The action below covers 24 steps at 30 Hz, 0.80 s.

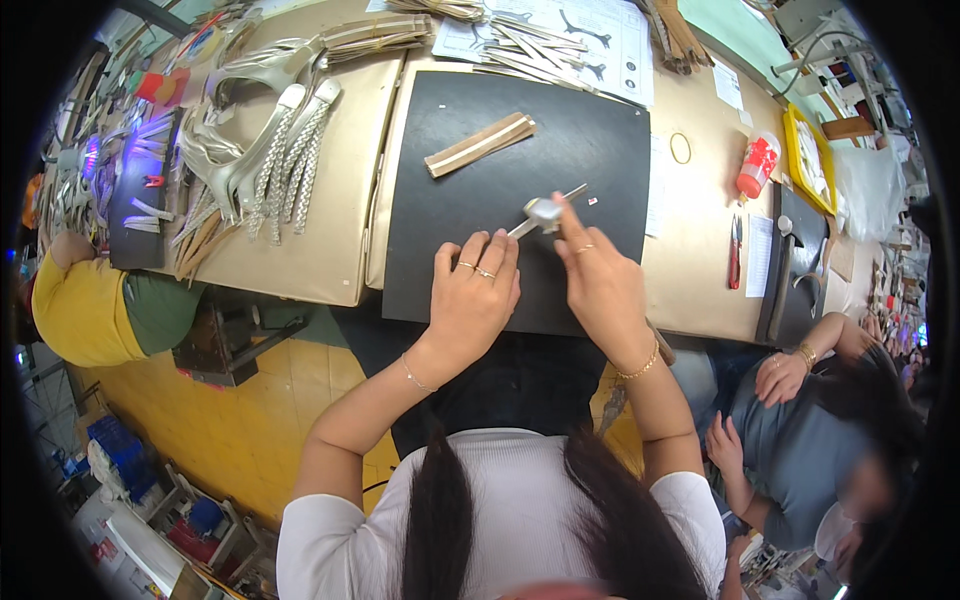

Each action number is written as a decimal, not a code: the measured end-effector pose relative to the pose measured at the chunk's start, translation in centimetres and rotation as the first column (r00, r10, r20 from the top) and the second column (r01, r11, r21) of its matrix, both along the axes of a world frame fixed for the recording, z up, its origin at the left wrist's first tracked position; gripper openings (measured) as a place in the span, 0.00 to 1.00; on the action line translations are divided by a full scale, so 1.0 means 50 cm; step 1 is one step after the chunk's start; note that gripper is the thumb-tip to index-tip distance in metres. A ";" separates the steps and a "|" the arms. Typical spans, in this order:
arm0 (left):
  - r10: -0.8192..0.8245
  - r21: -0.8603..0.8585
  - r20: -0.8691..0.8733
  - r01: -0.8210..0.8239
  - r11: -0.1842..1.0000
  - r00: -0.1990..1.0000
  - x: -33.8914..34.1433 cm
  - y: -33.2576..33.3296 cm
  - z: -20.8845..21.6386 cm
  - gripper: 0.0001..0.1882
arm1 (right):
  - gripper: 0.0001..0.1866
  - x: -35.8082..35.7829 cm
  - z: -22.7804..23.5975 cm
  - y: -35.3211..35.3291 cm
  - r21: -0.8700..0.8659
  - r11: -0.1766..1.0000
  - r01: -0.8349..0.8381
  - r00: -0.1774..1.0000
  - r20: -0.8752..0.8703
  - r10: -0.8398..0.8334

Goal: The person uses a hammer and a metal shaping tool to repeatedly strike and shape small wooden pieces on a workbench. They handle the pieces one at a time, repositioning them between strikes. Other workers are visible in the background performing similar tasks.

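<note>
My left hand [475, 285] lies over the black mat [440, 215], its fingers pinched on the near end of a narrow pale strip [517, 230]. In my right hand [605, 290] is a hammer, its silver head [543, 212] over the strip; the palm hides most of the handle, and a brown end shows beside the wrist. The strip's thin far end sticks out past the head. Farther up the mat lies a small bundle of tan strips [480, 146] with a pale middle band.
Silver braided straps [290, 150] lie to the left, loose pale strips [530, 55] on printed sheets at the back. A red-and-white bottle [758, 165], a yellow tray [808, 160] and a red-handled tool [735, 255] sit to the right. A co-worker [810, 440] sits close by; another person's yellow sleeve [80, 310] shows left.
</note>
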State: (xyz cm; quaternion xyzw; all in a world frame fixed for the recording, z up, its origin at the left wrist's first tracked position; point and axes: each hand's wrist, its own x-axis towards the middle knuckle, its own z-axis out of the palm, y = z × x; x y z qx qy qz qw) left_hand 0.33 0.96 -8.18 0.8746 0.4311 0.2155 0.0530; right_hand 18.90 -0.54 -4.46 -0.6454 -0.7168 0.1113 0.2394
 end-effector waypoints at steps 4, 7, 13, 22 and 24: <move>-0.009 0.022 -0.029 0.010 1.000 1.000 0.000 -0.003 0.002 0.22 | 0.31 0.009 -0.005 -0.002 0.060 0.998 0.032 0.998 -0.052 -0.029; -0.021 -0.005 -0.046 0.021 1.000 0.999 -0.003 -0.009 0.000 0.22 | 0.29 0.015 0.001 -0.004 0.006 1.000 0.022 0.999 0.028 -0.022; -0.017 -0.074 -0.020 0.015 0.997 1.000 -0.015 -0.044 -0.011 0.25 | 0.28 0.004 -0.001 -0.016 0.030 0.999 0.031 0.996 -0.081 -0.028; -0.063 -0.086 0.018 0.064 0.994 0.998 -0.041 -0.049 -0.009 0.24 | 0.28 -0.006 0.026 -0.018 -0.125 0.991 -0.037 0.993 0.107 0.050; -0.058 -0.092 0.018 0.059 0.994 0.998 -0.036 -0.047 -0.009 0.24 | 0.28 -0.020 0.029 -0.021 -0.010 0.999 -0.049 0.997 -0.057 0.049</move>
